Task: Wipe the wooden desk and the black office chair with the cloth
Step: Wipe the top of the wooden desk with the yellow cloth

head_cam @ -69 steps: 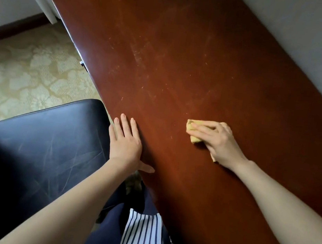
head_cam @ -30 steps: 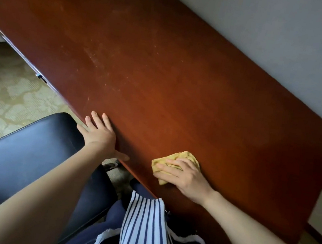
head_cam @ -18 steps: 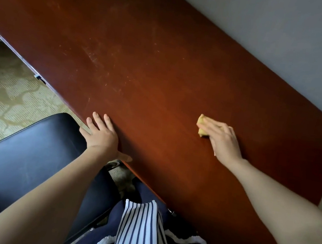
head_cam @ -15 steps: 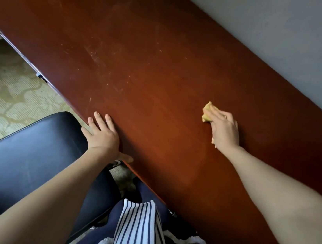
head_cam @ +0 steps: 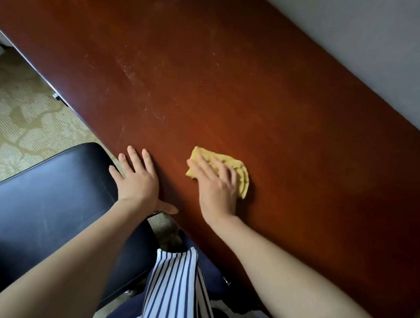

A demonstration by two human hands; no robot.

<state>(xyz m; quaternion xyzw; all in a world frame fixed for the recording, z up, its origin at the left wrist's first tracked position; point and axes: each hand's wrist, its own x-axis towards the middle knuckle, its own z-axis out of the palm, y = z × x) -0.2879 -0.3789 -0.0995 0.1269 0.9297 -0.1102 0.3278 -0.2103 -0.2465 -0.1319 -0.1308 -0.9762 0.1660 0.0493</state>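
Head view: chair (head_cam: 36, 210) beside desk (head_cam: 240, 82).

Left hand (head_cam: 138, 180) flat, fingers straight, thumb splayed right, right hand (head_cam: 216, 186) palm down, fingers extended, both forearms bare

Single head-worn wide-angle view, looking steeply down and forward, close over the desk (head_cam: 238, 96) edge and chair (head_cam: 36, 210).

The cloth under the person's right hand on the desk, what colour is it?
Yellow: the crumpled yellow cloth shows best in the head view, against the reddish-brown wooden desk.
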